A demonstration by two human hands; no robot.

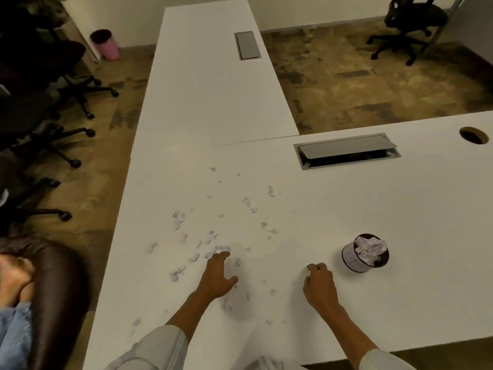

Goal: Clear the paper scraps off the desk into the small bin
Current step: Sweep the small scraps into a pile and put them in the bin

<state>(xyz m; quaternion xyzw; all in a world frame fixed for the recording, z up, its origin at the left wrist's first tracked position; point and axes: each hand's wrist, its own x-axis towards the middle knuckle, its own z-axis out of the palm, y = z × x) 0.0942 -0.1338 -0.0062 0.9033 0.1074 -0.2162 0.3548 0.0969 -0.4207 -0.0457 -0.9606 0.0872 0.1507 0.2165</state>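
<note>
Two bare hands over a scrap-strewn white desk.

The left hand lies palm-down, fingers spread and holding nothing, its fingertips among the paper scraps scattered across the desk. The right hand rests loosely curled; whether it holds a scrap I cannot tell. Just beyond it to the right stands the small bin, stuffed with crumpled paper.

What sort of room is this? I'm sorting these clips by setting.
Most likely an office or meeting room: long white desks joined in an L, grey flip-lid cable boxes set into the tops, and black wheeled swivel chairs on a patterned brown carpet.
</note>
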